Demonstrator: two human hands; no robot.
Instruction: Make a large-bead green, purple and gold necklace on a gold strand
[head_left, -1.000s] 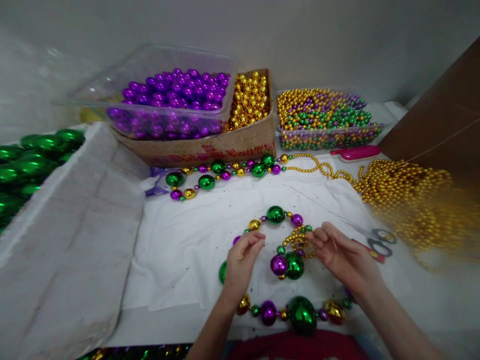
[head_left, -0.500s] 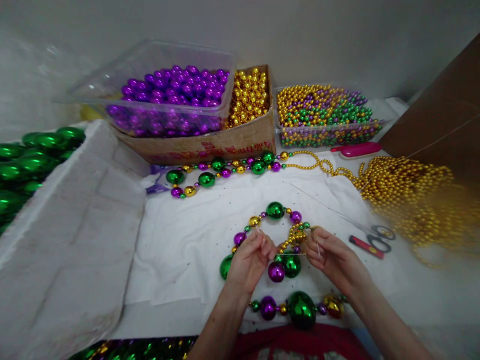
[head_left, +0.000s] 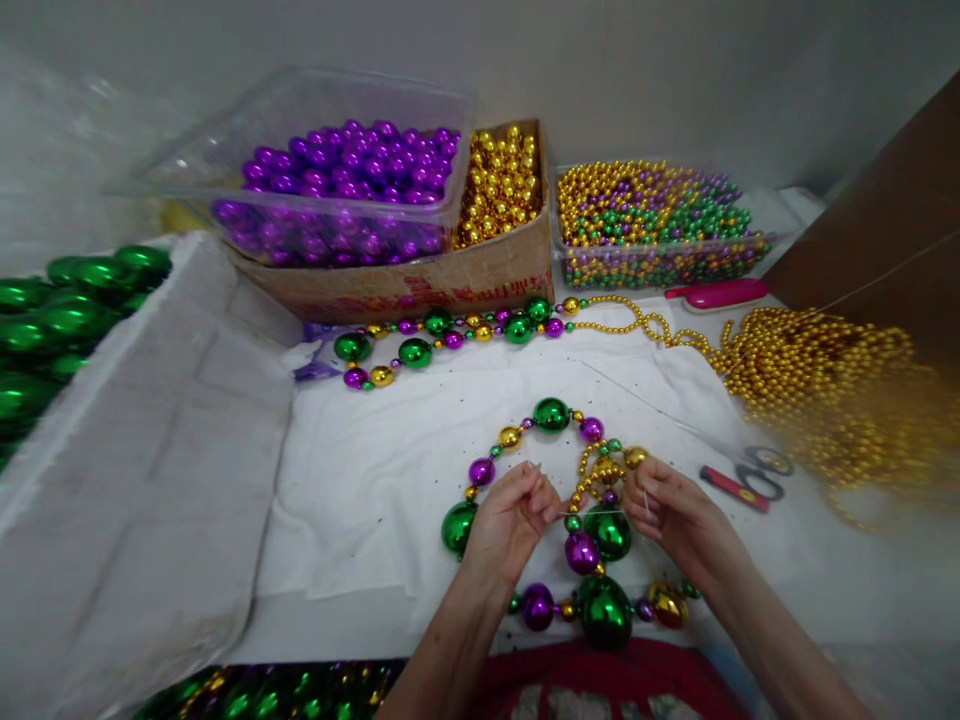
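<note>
While the multicoloured bead necklace [head_left: 582, 552] lies looped on the white cloth [head_left: 360, 480], the left hand [head_left: 517, 515] and right hand [head_left: 671, 505], fingers curled in, pinch a thin thread [head_left: 596, 513] between them, a clear tub [head_left: 300, 205] of purple beads [head_left: 352, 175] standing farther back.

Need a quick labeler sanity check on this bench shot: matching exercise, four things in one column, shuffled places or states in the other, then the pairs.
1. Thread
2. Scissors
3. Large purple bead heap
4. Pink object

A. in a clear tub
B. in front of the mixed-bead tub
C. stretched between left hand and right hand
D. by the red-and-black item

Pairs: 1-C, 2-D, 3-A, 4-B
</note>
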